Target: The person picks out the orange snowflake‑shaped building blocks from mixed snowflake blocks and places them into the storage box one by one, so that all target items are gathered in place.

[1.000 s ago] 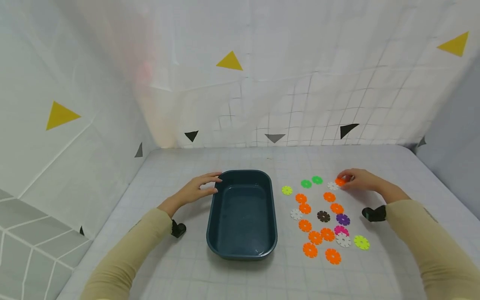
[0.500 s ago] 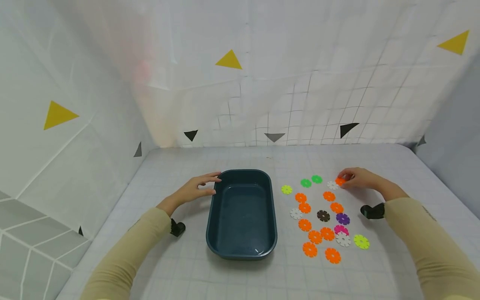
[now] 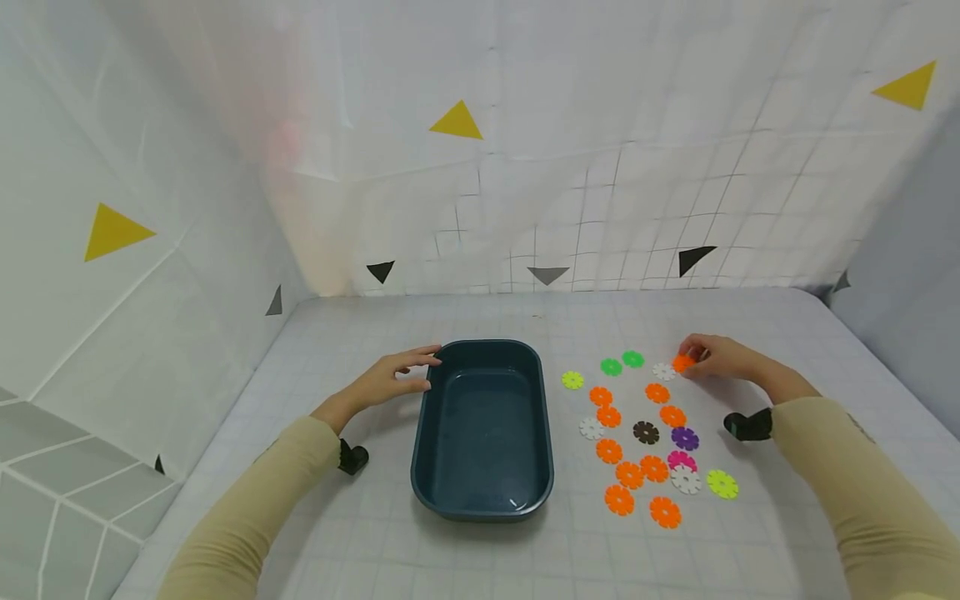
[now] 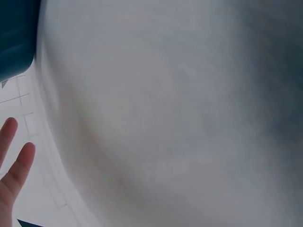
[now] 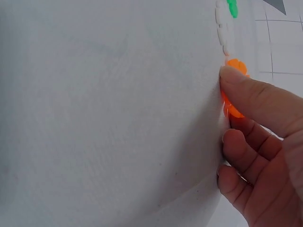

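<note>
At the far right, my right hand (image 3: 722,358) pinches an orange notched plastic disc, a snowflake building piece (image 3: 682,363). In the right wrist view the thumb lies over the orange snowflake piece (image 5: 237,65), while the other fingers curl against the table. A white snowflake piece (image 3: 663,372) lies just left of it. My left hand (image 3: 384,380) is beside the dark teal rectangular basin (image 3: 483,442), its loosely extended fingertips at the upper left rim. Two of its fingers (image 4: 21,165) show in the left wrist view, below a corner of the basin.
Right of the basin, several snowflake pieces lie flat, among them green (image 3: 633,359), brown (image 3: 646,432), purple (image 3: 685,438), pink (image 3: 681,460) and yellow (image 3: 722,484). Most are orange. A white sheet wall (image 3: 420,217) with triangle marks rises behind the table (image 3: 360,533).
My right hand has shifted very slightly with the orange snowflake piece, now a little farther from the white piece. The left hand keeps its place at the basin.
</note>
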`<state>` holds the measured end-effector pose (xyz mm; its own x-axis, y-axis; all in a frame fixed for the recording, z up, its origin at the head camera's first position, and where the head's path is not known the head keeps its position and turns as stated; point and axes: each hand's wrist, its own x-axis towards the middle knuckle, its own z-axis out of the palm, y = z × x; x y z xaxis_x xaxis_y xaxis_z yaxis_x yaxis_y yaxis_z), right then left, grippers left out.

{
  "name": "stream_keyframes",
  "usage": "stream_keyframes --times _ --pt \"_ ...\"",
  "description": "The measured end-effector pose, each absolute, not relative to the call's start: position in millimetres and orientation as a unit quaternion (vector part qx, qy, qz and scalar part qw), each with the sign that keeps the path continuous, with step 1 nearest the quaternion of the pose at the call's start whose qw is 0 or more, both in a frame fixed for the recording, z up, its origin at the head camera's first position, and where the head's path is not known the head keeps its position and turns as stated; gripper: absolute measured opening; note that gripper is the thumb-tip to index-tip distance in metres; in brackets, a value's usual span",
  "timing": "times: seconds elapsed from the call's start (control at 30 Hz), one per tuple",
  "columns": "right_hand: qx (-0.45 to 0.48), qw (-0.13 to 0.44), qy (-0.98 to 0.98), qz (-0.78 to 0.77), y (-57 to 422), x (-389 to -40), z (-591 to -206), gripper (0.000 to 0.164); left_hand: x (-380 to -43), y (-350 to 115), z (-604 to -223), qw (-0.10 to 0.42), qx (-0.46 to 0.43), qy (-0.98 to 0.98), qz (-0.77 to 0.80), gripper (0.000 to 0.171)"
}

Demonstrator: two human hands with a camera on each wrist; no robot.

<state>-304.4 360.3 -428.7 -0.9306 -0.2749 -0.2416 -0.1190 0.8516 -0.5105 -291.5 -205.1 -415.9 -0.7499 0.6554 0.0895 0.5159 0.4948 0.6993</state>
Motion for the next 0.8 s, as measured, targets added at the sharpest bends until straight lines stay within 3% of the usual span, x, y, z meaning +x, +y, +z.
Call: stream_keyframes --times 0.8 --pt "-0.099 0.178 0.933 -0.298 366.4 -302.0 -425.6 0.048 -290.4 -203.7 -415.8 0.094 0.331 0.862 0.372 0.042"
